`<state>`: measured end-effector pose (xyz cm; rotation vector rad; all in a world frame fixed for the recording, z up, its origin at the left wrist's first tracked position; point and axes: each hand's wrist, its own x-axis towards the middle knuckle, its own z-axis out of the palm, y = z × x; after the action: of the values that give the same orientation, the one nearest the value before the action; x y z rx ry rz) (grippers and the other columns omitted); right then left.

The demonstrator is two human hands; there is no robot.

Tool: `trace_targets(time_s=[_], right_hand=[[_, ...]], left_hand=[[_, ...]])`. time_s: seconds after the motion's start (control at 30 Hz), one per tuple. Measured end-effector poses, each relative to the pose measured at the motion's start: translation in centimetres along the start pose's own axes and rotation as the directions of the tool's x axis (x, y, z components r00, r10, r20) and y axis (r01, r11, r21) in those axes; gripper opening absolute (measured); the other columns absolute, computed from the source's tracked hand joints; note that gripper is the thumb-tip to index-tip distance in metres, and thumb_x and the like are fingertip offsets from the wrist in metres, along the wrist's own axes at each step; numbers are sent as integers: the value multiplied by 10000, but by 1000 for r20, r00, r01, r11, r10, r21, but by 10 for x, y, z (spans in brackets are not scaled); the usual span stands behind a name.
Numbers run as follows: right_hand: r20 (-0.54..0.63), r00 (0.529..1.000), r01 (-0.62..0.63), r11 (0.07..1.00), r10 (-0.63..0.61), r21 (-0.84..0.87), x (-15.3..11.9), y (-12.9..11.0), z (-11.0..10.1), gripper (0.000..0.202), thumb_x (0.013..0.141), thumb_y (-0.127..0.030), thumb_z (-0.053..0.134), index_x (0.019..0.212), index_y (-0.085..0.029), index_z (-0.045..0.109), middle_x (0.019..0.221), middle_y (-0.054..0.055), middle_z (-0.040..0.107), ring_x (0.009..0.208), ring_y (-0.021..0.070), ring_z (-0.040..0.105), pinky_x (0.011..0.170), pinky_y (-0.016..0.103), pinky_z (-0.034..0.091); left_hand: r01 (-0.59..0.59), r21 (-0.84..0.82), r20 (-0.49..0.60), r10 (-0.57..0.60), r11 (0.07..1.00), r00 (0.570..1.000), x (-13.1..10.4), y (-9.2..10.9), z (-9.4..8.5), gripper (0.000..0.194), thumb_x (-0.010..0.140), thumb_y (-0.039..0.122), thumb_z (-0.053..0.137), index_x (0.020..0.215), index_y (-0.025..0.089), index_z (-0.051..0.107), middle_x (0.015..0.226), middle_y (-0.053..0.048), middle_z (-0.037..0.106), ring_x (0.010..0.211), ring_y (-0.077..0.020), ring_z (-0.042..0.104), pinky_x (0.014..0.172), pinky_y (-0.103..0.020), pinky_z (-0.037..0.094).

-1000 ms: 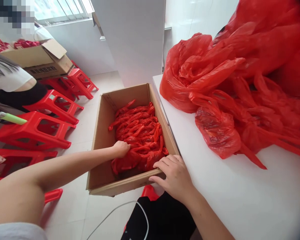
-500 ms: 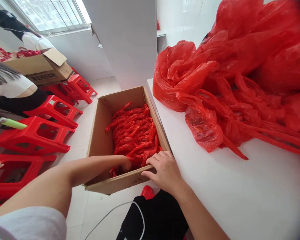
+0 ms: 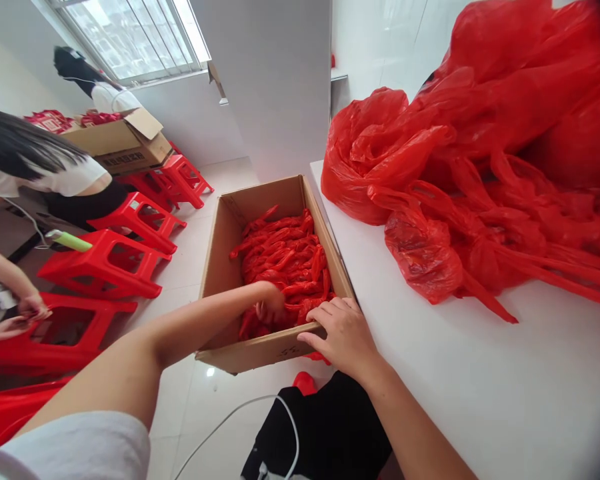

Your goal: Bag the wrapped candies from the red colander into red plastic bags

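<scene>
A cardboard box (image 3: pixel 219 260) holds rows of knotted red plastic bags (image 3: pixel 283 250). My left hand (image 3: pixel 271 303) reaches down inside its near part, just over the bags, with bent fingers. Blur and the bags keep me from seeing whether those fingers grip anything. My right hand (image 3: pixel 343 330) is closed over the box's near right corner, fingers over the rim and thumb along the near wall. To the right, a heap of red plastic bags (image 3: pixel 480 147) lies on a white table (image 3: pixel 430 380); a small filled red bag (image 3: pixel 423 257) sits at its front.
Several red stools (image 3: pixel 105 267) stand at the left, one with a green-handled object (image 3: pixel 70 241) on it. Two people are near another cardboard box (image 3: pixel 125 143) of red packages. A third person's hands (image 3: pixel 33 313) show at the left edge. A white cable (image 3: pixel 230 413) crosses below.
My left hand has risen a little from the box's near end and shows more of its fingers. My right hand stays on the rim. The view has swung left.
</scene>
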<state>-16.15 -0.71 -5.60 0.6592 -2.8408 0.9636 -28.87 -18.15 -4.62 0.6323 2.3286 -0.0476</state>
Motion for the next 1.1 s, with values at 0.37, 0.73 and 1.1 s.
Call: trace_targets(time_s=[0.37,0.73,1.1], right_hand=[[-1,1000,-14,999,14,-41,0,0,1,330,783,-531,701,912,-228,680,887,5,686,892,199,544,903,364,344],[-2,1000,-13,998,13,-58,0,1,1,350,779,-559,690,860,-219,669,844,1,669,867,187,535,917,355,342],[14,1000,-24,1000,24,-20,0,1,1,327,780,-536,703,863,-221,677,829,-1,664,884,187,541,971,381,329]], left_hand=[[-396,327,-645,510,858,570,-7,106,-76,326,954,304,477,1266,251,557,1312,-56,587,1161,-209,539,876,-313,489],[-347,676,-548,759,650,352,67,180,-105,372,875,83,458,1186,174,641,1161,-108,679,1158,-302,532,1029,-515,305],[-421,22,-672,326,907,665,-74,76,-104,165,795,266,520,799,162,649,882,-21,611,800,-165,580,756,-282,471]])
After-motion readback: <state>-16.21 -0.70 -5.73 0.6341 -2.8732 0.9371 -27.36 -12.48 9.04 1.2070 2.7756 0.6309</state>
